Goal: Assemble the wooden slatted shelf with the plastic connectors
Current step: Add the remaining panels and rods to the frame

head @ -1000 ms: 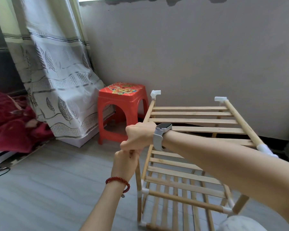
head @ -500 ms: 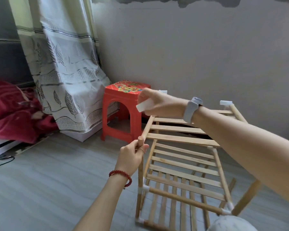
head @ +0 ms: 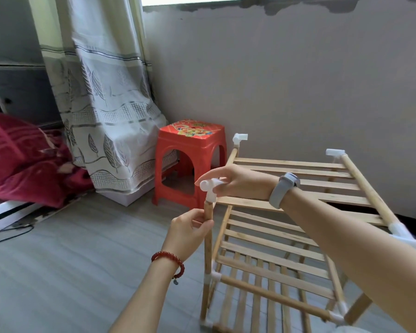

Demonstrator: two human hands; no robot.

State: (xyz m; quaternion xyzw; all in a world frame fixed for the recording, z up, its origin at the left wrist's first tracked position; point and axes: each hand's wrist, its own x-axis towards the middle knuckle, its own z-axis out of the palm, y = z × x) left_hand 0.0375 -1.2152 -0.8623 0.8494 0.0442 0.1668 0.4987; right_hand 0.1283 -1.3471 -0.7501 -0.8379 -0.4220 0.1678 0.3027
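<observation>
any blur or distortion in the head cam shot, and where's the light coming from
Head view: daylight enters from the window strip at the top, overexposed white; wide-angle bending curves the wall and curtain; slight motion blur softens the right hand on the white connector; the left hand gripping the post is sharper.

Pale matt wooden shelf [head: 286, 239]; smooth white plastic connector [head: 210, 188]; glossy red plastic stool [head: 190, 150].

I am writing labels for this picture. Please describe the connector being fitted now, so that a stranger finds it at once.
Find the wooden shelf beside the red stool. At its near left corner stands an upright post. The white connector on top is the only one held by a hand.
</observation>
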